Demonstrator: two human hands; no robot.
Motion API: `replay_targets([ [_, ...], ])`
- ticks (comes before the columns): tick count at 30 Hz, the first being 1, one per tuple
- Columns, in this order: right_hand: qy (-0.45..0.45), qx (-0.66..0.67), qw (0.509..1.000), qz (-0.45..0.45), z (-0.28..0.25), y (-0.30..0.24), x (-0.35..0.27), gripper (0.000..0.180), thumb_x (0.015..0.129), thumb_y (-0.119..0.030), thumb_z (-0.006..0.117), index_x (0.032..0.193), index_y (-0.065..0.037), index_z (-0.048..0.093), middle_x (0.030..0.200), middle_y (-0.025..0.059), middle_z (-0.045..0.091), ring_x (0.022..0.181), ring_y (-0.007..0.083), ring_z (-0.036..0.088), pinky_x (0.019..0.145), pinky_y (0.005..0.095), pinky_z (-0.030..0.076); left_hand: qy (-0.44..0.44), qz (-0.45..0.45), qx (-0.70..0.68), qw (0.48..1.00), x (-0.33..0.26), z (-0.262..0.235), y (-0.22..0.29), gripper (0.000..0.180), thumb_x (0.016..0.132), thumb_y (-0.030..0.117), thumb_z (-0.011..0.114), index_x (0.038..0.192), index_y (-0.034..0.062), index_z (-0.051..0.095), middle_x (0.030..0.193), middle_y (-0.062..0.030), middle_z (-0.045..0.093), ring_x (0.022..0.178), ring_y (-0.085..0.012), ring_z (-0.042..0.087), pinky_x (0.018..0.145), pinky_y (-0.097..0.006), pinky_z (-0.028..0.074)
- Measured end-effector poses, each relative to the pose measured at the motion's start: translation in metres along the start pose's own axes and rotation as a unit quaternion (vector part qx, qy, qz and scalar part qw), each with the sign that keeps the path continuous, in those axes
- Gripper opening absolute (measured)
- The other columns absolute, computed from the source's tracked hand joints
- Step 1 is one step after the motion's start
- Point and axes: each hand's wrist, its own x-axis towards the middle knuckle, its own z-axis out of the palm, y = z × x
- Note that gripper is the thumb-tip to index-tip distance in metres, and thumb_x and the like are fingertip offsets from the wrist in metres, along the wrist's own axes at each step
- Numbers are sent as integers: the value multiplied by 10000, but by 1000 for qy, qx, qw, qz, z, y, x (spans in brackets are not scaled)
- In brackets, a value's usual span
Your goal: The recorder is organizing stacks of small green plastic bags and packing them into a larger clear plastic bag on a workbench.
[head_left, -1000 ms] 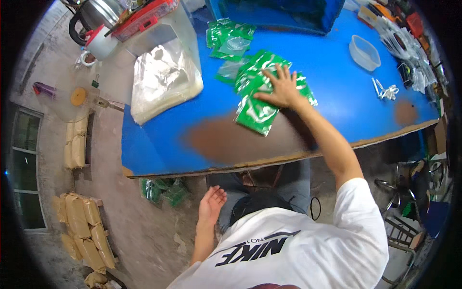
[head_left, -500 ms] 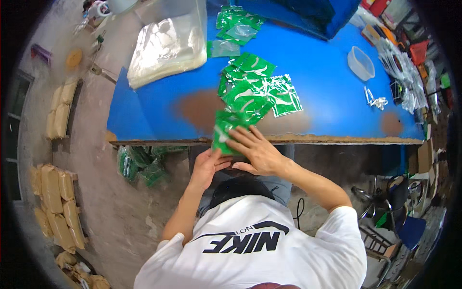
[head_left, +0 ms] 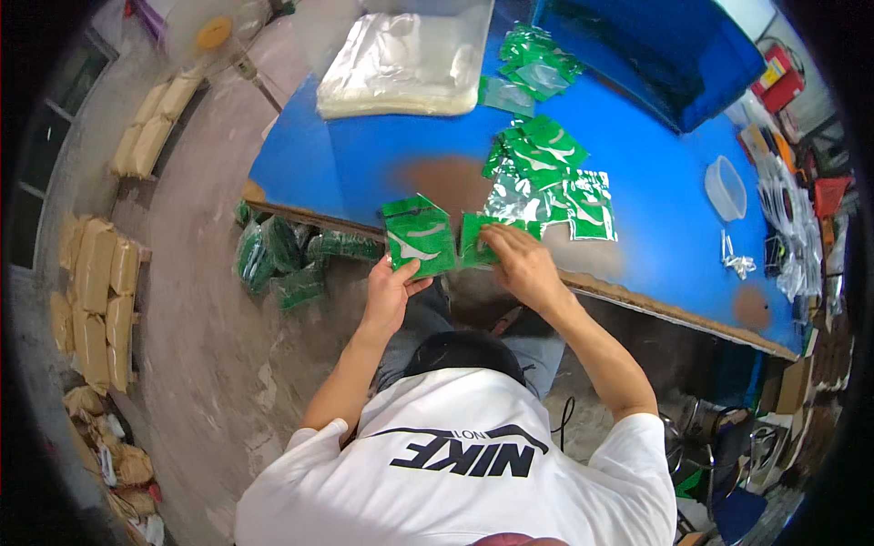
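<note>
My left hand (head_left: 390, 296) pinches a flat green plastic packet (head_left: 417, 238) by its lower edge, thumb on top, over the table's near edge. Just right of it, my right hand (head_left: 526, 266) has its fingers on a second green packet (head_left: 473, 238), partly covered by the hand. A narrow gap separates the two packets. Beyond them, a loose pile of similar green packets (head_left: 537, 150) lies on the blue table (head_left: 364, 155), with another packet (head_left: 592, 207) at its right side. Farther back is a group of green packets (head_left: 539, 73), with a clear piece on top.
A stack of clear plastic bags (head_left: 391, 68) lies at the far left, a blue crate (head_left: 665, 64) at the far right. A translucent tub (head_left: 726, 187) and small shiny pieces (head_left: 739, 264) sit right. Wrapped green bundles (head_left: 278, 250) rest below the table's left side.
My hands, together on one packet before, are now apart: the left holds a packet, the right has moved right onto another. The view has turned, tilting the table.
</note>
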Motion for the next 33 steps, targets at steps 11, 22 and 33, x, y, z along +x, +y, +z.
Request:
replay_targets([
  [11,-66,43,997,-24,-8,-42,18,632,651,-59,777,1254,-147,607,1519,99,422,1472,394,246,1169,641,206,-146,-44,16,988,-10,0,5,326,1001,233,571,1266,44,566,1171,-79,677,1024,-200,679,846,-379,589],
  [22,279,383,827,302,11,-48,-18,202,969,-117,637,1128,7,616,1062,87,673,926,128,638,823,270,503,-196,-117,-203,952,-20,-3,-13,485,966,200,621,1414,84,474,1487,-146,461,1382,-376,415,1149,-572,328],
  [33,-14,-176,938,299,-42,38,-68,820,902,-578,590,1483,-37,383,1541,292,295,1437,487,227,1168,607,165,-37,-14,-33,999,-23,28,-18,473,925,79,662,1361,46,483,1289,-74,600,1195,-217,590,1016,-373,495],
])
